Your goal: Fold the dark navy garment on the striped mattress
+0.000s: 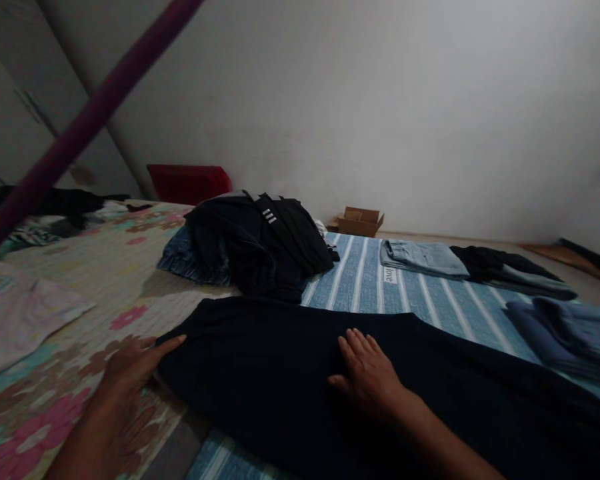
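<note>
Cloth on this dark garment (270,360) is looking soft and floppy, so we're guessing it's fairly light and not fragile at all. It's lying spread on the bed (353,293), just in front of the dark clothes heap (275,243). Our right hand (370,380) is resting palm-down on it, fingers straight, gripping nothing. Our left hand (130,363), in front of the heap and to its left, is laying its thumb over the garment's end; we can't tell if it's pinching. For holds, we're favouring that end plus the edge nearest the heap.
</note>
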Available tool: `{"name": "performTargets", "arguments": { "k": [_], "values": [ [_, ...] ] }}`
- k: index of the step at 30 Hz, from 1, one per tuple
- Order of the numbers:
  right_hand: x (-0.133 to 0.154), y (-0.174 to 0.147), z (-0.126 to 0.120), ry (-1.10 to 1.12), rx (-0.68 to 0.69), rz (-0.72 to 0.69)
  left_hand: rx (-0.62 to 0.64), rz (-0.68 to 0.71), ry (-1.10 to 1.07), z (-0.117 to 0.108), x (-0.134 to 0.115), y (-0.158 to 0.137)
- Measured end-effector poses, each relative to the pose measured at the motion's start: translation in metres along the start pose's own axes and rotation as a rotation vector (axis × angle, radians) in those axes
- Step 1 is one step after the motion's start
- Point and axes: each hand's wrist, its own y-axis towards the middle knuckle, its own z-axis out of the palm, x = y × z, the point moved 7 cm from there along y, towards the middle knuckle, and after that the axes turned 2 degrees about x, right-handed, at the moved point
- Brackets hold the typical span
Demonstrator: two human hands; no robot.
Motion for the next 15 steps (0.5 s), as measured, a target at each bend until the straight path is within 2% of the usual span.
{"name": "performTargets", "arguments": {
  "k": [3,9,13,15],
  "values": [
    [-0.009,0.022,-0.002,0.012,-0.027,0.022,0.030,0.023,-0.119,0.001,-0.003,-0.004],
    [-0.023,0.041,0.017,0.064,-0.080,0.091,0.092,-0.074,-0.243,-0.002,-0.004,-0.024],
    [-0.026,0.041,0.024,0.094,-0.090,0.093,0.073,-0.092,-0.269,-0.004,-0.009,-0.030],
    [-0.027,0.041,0.024,0.106,-0.082,0.091,-0.033,-0.037,-0.233,-0.010,-0.014,-0.029]
  ]
}}
